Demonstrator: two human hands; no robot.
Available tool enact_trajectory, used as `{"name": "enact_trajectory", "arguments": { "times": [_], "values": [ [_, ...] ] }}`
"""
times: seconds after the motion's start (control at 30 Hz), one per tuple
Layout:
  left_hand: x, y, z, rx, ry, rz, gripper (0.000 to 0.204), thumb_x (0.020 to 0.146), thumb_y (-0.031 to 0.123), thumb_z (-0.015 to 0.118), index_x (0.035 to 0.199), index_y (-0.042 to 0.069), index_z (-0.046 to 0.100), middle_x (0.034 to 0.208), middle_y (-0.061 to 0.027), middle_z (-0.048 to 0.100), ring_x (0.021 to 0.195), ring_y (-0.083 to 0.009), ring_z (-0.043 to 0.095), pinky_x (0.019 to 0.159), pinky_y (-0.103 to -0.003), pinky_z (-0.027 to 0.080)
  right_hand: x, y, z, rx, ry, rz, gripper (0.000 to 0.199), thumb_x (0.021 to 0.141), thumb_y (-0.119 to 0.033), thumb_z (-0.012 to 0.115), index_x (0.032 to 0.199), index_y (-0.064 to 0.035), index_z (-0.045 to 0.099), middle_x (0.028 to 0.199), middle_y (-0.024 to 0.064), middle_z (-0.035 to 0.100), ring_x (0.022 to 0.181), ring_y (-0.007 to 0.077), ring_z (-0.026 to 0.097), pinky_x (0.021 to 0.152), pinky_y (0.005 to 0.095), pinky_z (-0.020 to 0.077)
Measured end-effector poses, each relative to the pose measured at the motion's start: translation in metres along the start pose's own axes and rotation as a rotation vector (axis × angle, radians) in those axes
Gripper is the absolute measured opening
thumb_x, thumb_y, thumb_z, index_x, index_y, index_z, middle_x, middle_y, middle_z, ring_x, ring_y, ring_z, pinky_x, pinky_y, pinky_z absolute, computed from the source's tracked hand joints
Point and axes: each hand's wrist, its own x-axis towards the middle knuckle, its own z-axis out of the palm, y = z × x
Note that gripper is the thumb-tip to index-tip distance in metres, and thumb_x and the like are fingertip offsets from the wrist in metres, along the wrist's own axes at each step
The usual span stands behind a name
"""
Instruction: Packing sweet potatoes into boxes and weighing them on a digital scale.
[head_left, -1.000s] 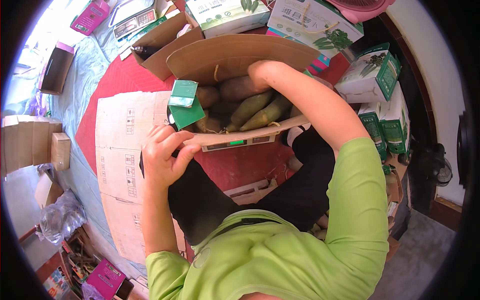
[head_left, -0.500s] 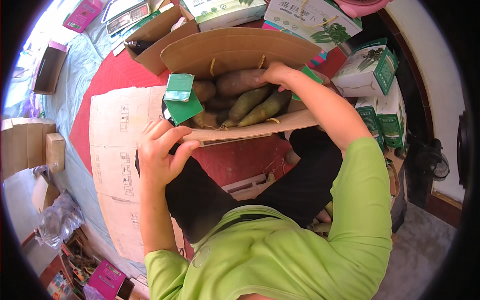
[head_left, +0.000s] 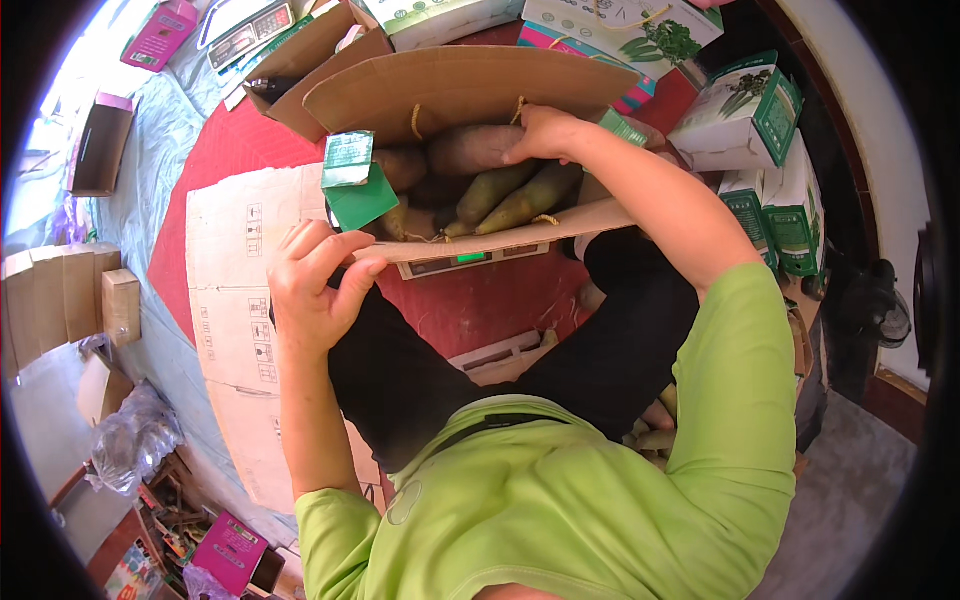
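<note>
An open cardboard carton (head_left: 455, 88) stands in front of me, its long far and near flaps raised. Inside lie several radishes: a large brownish-pink one (head_left: 470, 150) along the far side and greener ones (head_left: 525, 205) nearer me. My right hand (head_left: 548, 135) reaches over the carton's right part, its fingers curled on the right end of the brownish-pink radish beside a yellow rope handle (head_left: 519, 108). My left hand (head_left: 322, 280) pinches the left end of the near flap (head_left: 440, 248), next to a green end flap (head_left: 360, 200). Under the carton shows a scale with a lit green display (head_left: 470, 258).
A flattened cardboard sheet (head_left: 240, 340) lies on the left. White-and-green gift boxes (head_left: 735, 115) stand at the right, with more behind the carton. A second scale (head_left: 250, 38) sits at the far left. More radishes (head_left: 655, 420) lie by my right leg.
The near flap has shifted, and the scale's lit display below it has come into sight. My right hand has moved slightly left along the radish. My left hand keeps its grip.
</note>
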Motion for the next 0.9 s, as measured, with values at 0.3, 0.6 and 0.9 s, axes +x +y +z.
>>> {"name": "enact_trajectory", "arguments": {
  "times": [0.3, 0.6, 0.9],
  "values": [
    [0.003, 0.001, 0.0, 0.023, 0.0, -0.005, 0.023, 0.074, 0.024, 0.075, 0.078, 0.003, 0.067, 0.063, -0.0066, 0.051, 0.06, -0.0234, 0.05, 0.057, -0.034, 0.04, 0.012, -0.009, 0.015, -0.196, 0.232, -0.151, 0.062, 0.064, -0.038, 0.079, 0.113, -0.0055, 0.062, 0.113, 0.0164, 0.063, 0.108, 0.0314, 0.059, 0.089, 0.0406, 0.0484],
    [0.001, 0.003, -0.001, 0.028, 0.026, -0.065, 0.017, 0.079, 0.016, 0.072, 0.083, 0.0, 0.067, 0.07, -0.0083, 0.056, 0.064, -0.0211, 0.058, 0.06, -0.03, 0.044, -0.074, -0.019, -0.08, -0.244, 0.39, -0.318, 0.059, 0.062, -0.026, 0.079, 0.114, -0.0035, 0.06, 0.102, 0.0124, 0.065, 0.093, 0.0233, 0.063, 0.081, 0.0347, 0.05],
    [0.006, 0.008, 0.005, -0.005, 0.045, -0.023, 0.015, 0.081, 0.012, 0.07, 0.089, -0.001, 0.066, 0.079, -0.0104, 0.061, 0.076, -0.0221, 0.061, 0.07, -0.03, 0.047, -0.213, 0.169, -0.088, 0.728, 0.89, -0.101, 0.041, 0.071, -0.034, 0.078, 0.103, -0.0093, 0.068, 0.094, -0.0015, 0.065, 0.085, 0.0112, 0.059, 0.074, 0.0246, 0.0455]
  ]
}}
